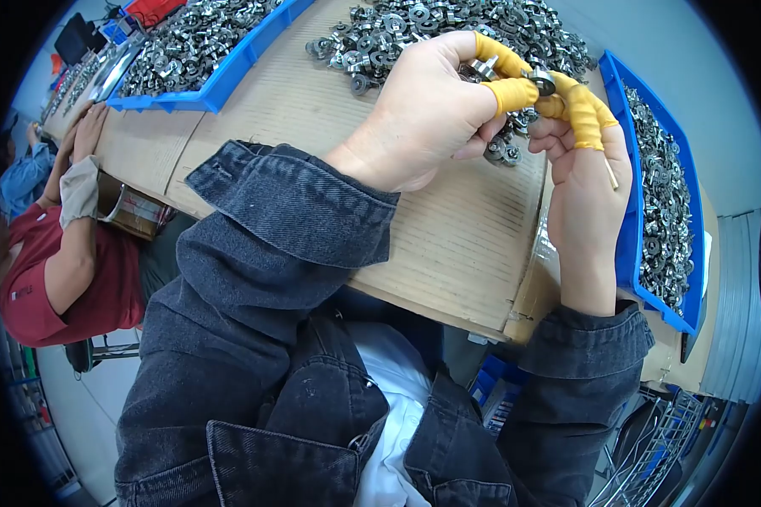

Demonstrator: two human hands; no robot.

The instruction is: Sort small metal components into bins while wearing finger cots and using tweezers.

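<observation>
Being held up over a cardboard-covered table, a small round metal part is pinched at the yellow-wrapped fingertips of the left hand. The part lies just to the right of that hand's thumb and forefinger, and up and to the left of the palm of the right hand, whose wrapped fingers are curled in close beside it. The disc is turned partly edge-on; its axis appears to be set roughly from left to right, across the gap between the hands. The left hand is clamped on the part; whether the right hand's fingers are pressed on it too cannot be told, as the contact is hidden. Both hands are about equally near.

A second metal part is seen inside the curl of the left fingers. From the right hand a thin brass-coloured rod is seen projecting, its long axis slanted down toward the wrist; its other end is concealed.

Beyond the hands, a heap of similar metal parts is spread, flanked by a left blue tray and a right blue tray, both filled. At far left, a co-worker in a maroon shirt is seated at the same table.
</observation>
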